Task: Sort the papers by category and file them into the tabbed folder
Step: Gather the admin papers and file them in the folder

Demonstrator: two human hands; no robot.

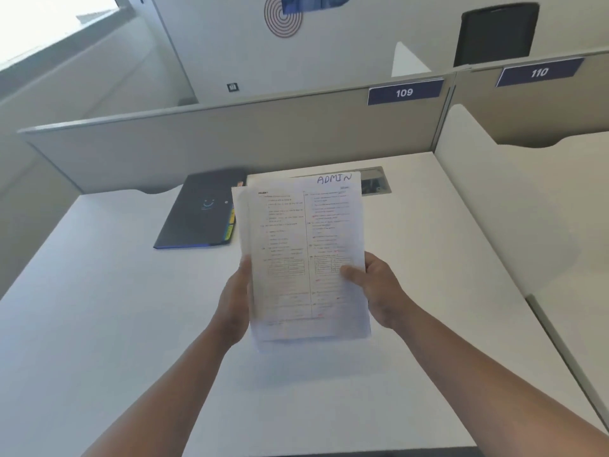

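A stack of printed papers [304,255] is held up above the white desk [99,308]. The top sheet has two columns of text and "ADMIN" handwritten in blue at its top right. My left hand [235,301] grips the stack's left edge, mostly hidden behind the sheets. My right hand [375,285] holds the right edge, its thumb pressed on the front page. The dark tabbed folder [201,212] lies shut on the desk at the back left, with coloured tabs showing along its right side.
A grey partition [230,143] with label "109" [404,92] closes the desk's far side. A cable cut-out [375,183] sits behind the papers. A divider panel [468,179] borders the desk on the right, with desk "110" beyond it.
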